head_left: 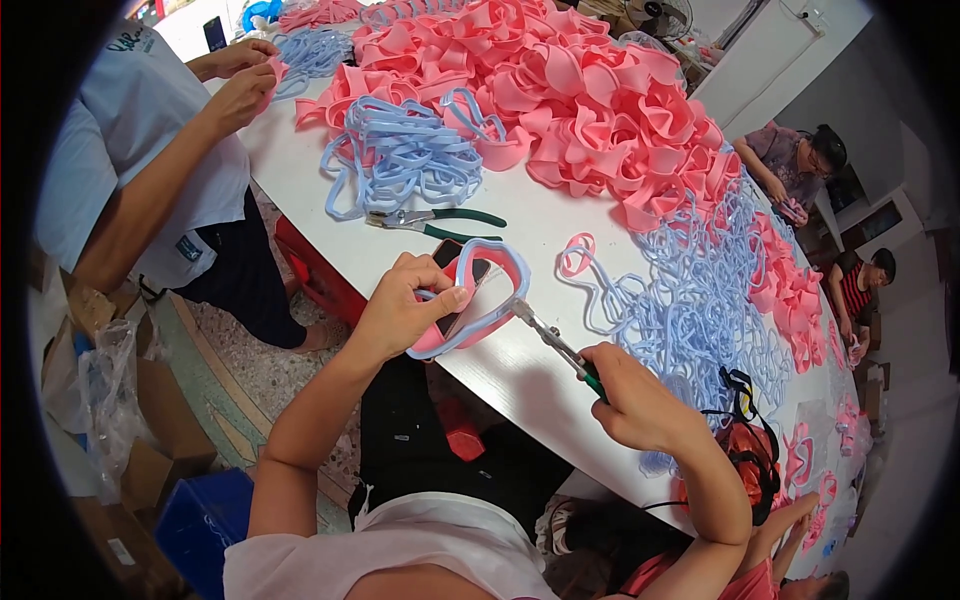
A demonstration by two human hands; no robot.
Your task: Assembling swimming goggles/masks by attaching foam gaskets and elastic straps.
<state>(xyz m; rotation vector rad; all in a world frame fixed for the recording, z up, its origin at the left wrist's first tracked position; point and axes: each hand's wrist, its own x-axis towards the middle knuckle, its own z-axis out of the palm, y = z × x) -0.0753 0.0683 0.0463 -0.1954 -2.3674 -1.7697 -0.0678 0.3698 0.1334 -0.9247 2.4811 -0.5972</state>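
My left hand (405, 305) pinches one side of a looped band (512, 270), pink foam inside with a light-blue rubbery edging around it. The loop is held up over the table's near edge. Wrapped around green handles, my right hand (635, 400) grips a pair of pliers (555, 340). The jaws meet the loop's right side, at the blue edging; whether they bite it is too small to tell. Behind the loop lies a dark phone (482, 272), partly covered. A second pair of green-handled pliers (465, 215) rests on the table just beyond.
A large heap of pink foam pieces (540, 80) covers the far table. Blue loops (405, 160) lie in front of it, and tangled blue strips (690, 290) spread rightward. Beside them sits an orange-and-black bag (750, 455). Co-workers sit left and right; a blue bin (205, 520) stands lower left.
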